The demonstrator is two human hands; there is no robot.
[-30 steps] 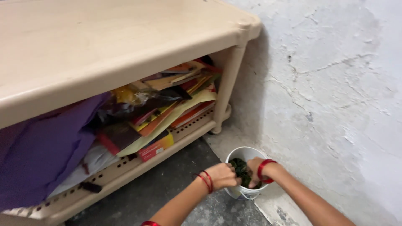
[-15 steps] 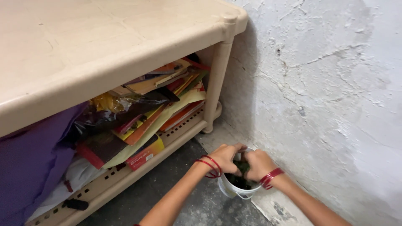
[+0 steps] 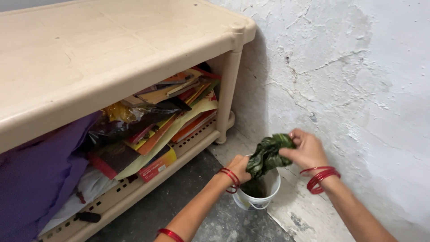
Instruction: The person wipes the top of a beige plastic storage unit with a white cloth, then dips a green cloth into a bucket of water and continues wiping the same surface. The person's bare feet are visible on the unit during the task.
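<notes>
A rough whitewashed wall met a dark concrete floor in the corner beside a beige plastic shelf unit. The right hand pinched the upper end of a wet dark green cloth between thumb and fingers, above the rim of a small white bucket. Half a second earlier both hands had been sunk in the bucket with the cloth bunched inside; now the right hand had risen and the cloth hung out, its lower end trailing down into the bucket. The left hand was curled near the bucket's near rim, touching the cloth's lower part (whether it gripped cloth or rim could not be told). Red bangles ringed both wrists. The bucket stood on the floor close to the wall, dark inside. The shelf's lower level held a slanting pile of coloured books and folders, a dark crinkled plastic bag and purple fabric.
</notes>
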